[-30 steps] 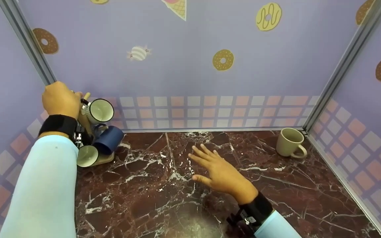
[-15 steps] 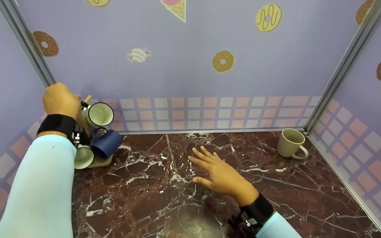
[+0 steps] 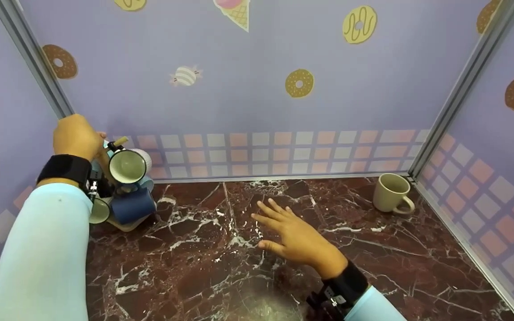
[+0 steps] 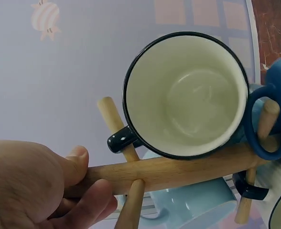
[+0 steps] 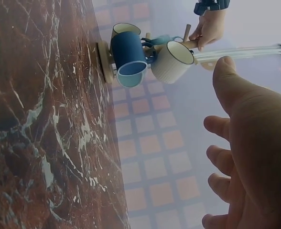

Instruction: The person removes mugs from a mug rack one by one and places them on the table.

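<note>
In the head view my left hand (image 3: 76, 138) is at the far left, on top of a wooden mug tree. The left wrist view shows its fingers and thumb curled round the top of the post (image 4: 178, 171). A white mug with a black rim (image 4: 193, 95) hangs by its handle on an upper peg. Lower down hang a dark blue mug (image 3: 134, 206), a light blue mug (image 4: 193, 205) and another white mug (image 3: 99, 211), partly hidden by my arm. My right hand (image 3: 299, 238) is held above the table, fingers spread, holding nothing.
A beige mug (image 3: 391, 192) stands upright at the table's back right corner, handle toward the right. The marbled tabletop (image 3: 221, 276) is bounded by a patterned back wall (image 3: 248, 107) and side walls. The tree's wooden base (image 5: 103, 62) sits close to the back left corner.
The mug tree has turned in my left hand. Its upper white mug and blue mug have swung left and nearer, and the light blue mug now shows behind. My right hand has barely moved.
</note>
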A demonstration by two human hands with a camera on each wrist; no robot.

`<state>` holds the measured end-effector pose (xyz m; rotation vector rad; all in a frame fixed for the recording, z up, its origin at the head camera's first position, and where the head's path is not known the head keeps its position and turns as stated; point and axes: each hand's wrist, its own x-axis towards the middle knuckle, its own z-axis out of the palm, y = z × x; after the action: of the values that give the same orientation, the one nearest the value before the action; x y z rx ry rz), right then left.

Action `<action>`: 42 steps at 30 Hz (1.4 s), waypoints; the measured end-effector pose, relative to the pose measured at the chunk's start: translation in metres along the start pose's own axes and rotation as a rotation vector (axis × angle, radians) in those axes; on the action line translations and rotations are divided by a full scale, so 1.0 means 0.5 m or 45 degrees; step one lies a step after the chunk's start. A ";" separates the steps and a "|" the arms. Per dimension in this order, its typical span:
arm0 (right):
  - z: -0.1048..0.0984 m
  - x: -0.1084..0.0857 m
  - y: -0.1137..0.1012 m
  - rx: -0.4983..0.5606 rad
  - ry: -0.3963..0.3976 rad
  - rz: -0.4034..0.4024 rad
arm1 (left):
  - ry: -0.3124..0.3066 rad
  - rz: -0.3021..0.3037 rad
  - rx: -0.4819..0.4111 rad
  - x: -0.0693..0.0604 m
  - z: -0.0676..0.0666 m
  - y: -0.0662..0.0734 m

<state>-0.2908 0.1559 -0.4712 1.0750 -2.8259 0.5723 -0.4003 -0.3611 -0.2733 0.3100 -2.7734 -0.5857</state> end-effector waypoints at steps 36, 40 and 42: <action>-0.004 -0.002 -0.002 -0.025 0.033 0.000 | 0.062 -0.044 0.045 -0.005 0.003 0.026; -0.005 -0.001 -0.006 -0.032 0.030 0.003 | 0.109 -0.096 0.075 -0.002 0.009 0.030; -0.005 -0.001 -0.008 -0.029 0.025 0.003 | 0.108 -0.100 0.073 -0.002 0.009 0.029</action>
<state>-0.2880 0.1543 -0.4676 1.0566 -2.8102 0.5461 -0.4029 -0.3464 -0.2714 0.4479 -2.7099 -0.5002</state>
